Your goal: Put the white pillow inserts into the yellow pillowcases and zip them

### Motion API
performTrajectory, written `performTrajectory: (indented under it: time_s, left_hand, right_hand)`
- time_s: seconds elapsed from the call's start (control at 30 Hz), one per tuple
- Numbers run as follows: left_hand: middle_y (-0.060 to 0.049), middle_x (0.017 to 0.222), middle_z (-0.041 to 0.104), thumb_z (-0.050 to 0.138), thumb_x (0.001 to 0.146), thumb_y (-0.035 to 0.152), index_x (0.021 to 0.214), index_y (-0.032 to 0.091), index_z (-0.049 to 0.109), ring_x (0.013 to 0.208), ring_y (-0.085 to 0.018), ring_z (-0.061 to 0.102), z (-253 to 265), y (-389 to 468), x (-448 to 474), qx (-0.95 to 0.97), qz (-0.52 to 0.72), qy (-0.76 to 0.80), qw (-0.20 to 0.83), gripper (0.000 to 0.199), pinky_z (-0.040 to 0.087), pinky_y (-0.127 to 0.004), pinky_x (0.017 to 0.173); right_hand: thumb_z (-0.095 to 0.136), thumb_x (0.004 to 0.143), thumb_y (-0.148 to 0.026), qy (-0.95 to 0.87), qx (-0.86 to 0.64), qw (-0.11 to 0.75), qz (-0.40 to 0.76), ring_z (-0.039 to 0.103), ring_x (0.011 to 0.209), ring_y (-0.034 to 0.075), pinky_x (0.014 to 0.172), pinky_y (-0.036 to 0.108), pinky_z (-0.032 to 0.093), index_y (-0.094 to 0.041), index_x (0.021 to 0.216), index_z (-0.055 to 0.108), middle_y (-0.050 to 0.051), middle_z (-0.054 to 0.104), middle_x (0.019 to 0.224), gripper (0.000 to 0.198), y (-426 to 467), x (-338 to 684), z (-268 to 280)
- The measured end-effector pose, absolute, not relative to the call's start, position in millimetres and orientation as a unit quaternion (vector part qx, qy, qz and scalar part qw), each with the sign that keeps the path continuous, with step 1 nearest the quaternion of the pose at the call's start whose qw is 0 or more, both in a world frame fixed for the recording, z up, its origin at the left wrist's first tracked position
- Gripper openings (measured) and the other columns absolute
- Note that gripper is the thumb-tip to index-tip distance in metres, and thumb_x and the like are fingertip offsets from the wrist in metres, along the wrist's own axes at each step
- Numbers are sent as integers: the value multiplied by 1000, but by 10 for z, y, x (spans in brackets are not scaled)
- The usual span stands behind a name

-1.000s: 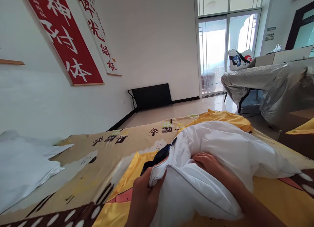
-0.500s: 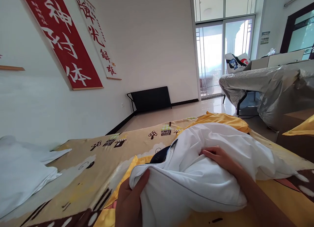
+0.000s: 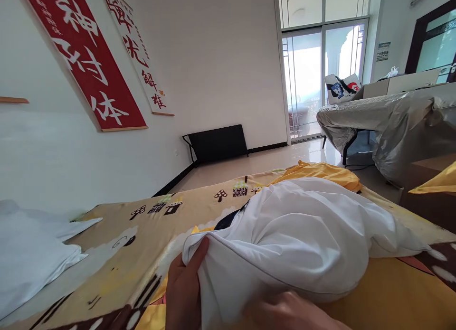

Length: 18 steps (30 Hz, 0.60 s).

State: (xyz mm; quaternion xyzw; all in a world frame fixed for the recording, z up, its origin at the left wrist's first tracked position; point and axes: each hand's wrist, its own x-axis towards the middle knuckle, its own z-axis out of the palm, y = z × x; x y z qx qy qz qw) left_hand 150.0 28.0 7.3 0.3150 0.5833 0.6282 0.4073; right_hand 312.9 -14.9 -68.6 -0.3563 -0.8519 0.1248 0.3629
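A plump white pillow (image 3: 302,230) with thin piping along its seam lies on the patterned blanket (image 3: 117,259). My left hand (image 3: 187,282) is closed on its near left corner, thumb on top of the fabric. Low in the picture, my right hand (image 3: 285,311) is smeared by motion close to the pillow's front side; its fingers cannot be made out. Dark navy fabric (image 3: 227,220) shows behind the pillow's left edge. Yellow cloth (image 3: 399,292) lies underneath and sticks out on the right.
Another white pillow or cloth (image 3: 28,259) lies at the left by the wall. A folded black table (image 3: 217,144) leans against the far wall. At the right stand a plastic-covered table (image 3: 384,111) with boxes and a brown carton (image 3: 431,183).
My right hand has left the pillow's top and come down toward me to its front side. The left hand keeps its hold and has shifted slightly left.
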Motion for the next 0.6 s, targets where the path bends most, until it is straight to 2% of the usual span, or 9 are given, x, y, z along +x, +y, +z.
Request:
performTrajectory:
  time_s: [0.13,0.27,0.37,0.43,0.53,0.6]
  left_hand:
    - [4,40,48,79,48,47,70,13,63,33,-12,42,81,290,1504,313,634,574,412,44,32,-23,35]
    - [4,42,51,81,44,45,69,14,62,35,-12,45,71,290,1506,283,641,560,442,44,34,-22,36]
    - [4,42,52,83,41,44,68,15,61,35,-12,45,71,245,1521,266,637,555,464,45,34,-22,37]
    - [4,41,50,83,42,46,66,15,61,35,-12,44,76,194,1546,277,636,549,467,45,33,-21,36]
    - [2,41,51,81,47,50,63,15,62,40,-14,49,72,111,1602,311,634,546,451,44,33,-22,38]
    - [0,44,54,81,47,52,60,15,62,44,-16,51,49,53,1646,343,625,540,447,44,36,-24,40]
  right_hand:
    - [54,75,-11,-742,-453,476,133,61,63,13,59,21,48,-21,88,59,-1,66,72,18,-15,3185,-582]
    - [52,80,-9,-717,-410,563,35,64,85,16,74,25,53,-20,107,55,5,65,94,29,35,3199,-568]
    - [53,84,-8,-729,-342,585,-95,63,97,17,83,26,54,-19,117,53,9,63,104,35,113,3219,-697]
    - [55,84,-7,-721,-320,595,-151,63,99,18,85,27,54,-19,124,50,11,61,112,42,153,3246,-765]
    - [55,85,-8,-706,-342,605,-139,64,96,17,83,29,56,-22,137,39,15,51,131,57,161,3293,-768]
    - [54,86,-13,-717,-366,586,-92,61,106,19,88,32,54,-24,144,29,16,39,144,64,154,3325,-723]
